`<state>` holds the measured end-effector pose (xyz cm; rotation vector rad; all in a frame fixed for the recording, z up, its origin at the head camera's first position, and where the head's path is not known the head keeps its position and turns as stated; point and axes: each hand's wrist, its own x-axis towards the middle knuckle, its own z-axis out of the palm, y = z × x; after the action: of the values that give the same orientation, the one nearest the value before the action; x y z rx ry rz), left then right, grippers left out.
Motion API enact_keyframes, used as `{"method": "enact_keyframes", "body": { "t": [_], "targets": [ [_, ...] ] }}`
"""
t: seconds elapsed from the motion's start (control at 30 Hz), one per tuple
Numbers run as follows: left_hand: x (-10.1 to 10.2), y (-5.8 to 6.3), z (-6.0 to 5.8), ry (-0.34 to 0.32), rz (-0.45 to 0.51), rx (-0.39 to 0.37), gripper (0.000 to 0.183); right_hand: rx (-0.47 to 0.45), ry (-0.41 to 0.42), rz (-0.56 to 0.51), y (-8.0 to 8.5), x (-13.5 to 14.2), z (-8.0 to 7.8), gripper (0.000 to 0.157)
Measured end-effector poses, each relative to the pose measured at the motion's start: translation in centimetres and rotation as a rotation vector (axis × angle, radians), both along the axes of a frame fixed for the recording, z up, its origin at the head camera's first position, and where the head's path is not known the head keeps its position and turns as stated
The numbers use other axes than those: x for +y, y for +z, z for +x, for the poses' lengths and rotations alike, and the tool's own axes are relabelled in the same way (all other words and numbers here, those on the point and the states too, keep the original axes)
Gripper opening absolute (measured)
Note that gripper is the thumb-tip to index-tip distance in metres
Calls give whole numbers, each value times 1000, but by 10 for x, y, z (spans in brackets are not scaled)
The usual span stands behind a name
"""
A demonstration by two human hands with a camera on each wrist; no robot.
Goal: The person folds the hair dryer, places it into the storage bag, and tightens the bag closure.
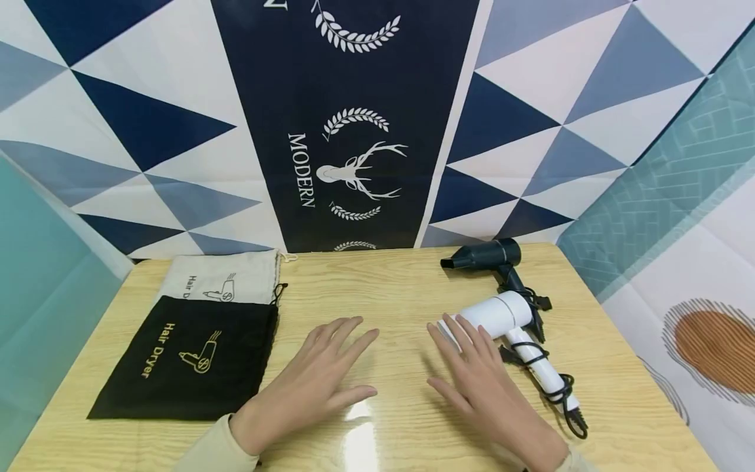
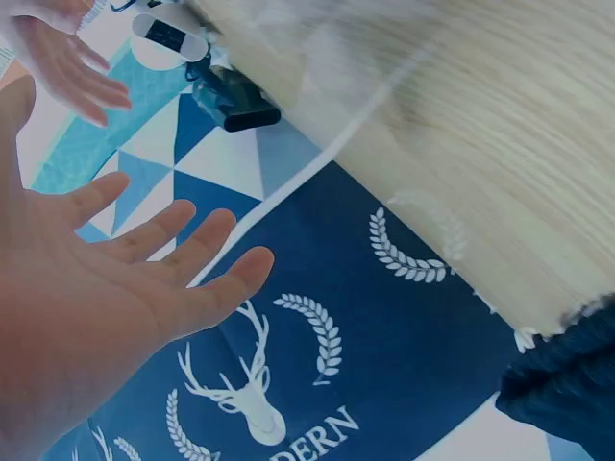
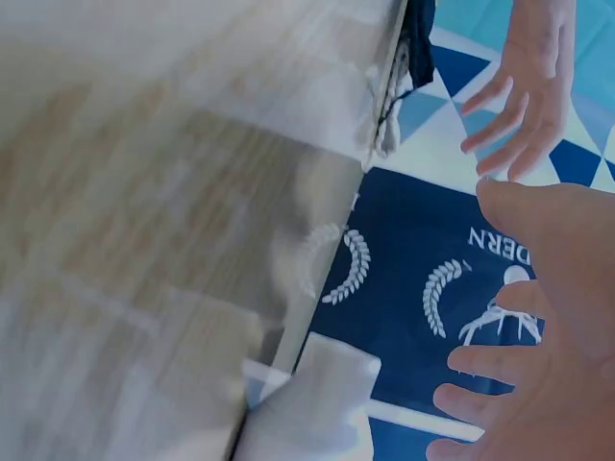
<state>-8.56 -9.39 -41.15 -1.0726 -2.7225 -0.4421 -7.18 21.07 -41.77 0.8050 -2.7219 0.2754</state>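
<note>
Both hands hover over the wooden table with fingers spread and hold nothing. My left hand [image 1: 309, 383] is nearest the black drawstring bag [image 1: 200, 387], which lies flat and reads "Hair Dryer" in gold. Partly beneath that bag, a white drawstring bag [image 1: 227, 272] carries a similar print in black. On the other side, my right hand [image 1: 486, 387] overlaps the nozzle end of a white hair dryer [image 1: 501, 311] in the head view; whether it touches cannot be told. Cord is wound round the white handle. Behind it lies a black hair dryer [image 1: 483, 254], its nozzle pointing left.
The wooden table [image 1: 360, 288] ends at a patterned cloth backdrop [image 1: 354, 131] with a deer head and the word "MODERN". Cloth hangs [image 1: 678, 262] also stand along the right side. Black cord and a plug [image 1: 542, 303] lie beside the dryers.
</note>
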Motion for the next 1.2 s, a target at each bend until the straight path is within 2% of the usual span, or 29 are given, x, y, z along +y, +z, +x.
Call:
{"method": "enact_keyframes", "body": {
  "t": [0.3,0.43,0.6,0.77,1.0,1.2],
  "targets": [
    [14,10,-3,-39,34,4,73,-25,-106,-64,18,26,-5,78],
    [20,16,-5,-49,55,-1,71,-3,-145,-118,25,44,-9,76],
    [29,22,-6,-71,57,-16,69,22,-163,-150,33,66,-13,64],
    [40,33,-1,-99,74,-33,68,-36,-210,-163,37,84,-12,51],
    [56,45,-5,-123,81,-26,64,-168,-305,-153,36,99,-16,53],
    [69,51,-8,-131,91,-18,61,-186,-357,-118,35,115,-19,45]
  ]
}}
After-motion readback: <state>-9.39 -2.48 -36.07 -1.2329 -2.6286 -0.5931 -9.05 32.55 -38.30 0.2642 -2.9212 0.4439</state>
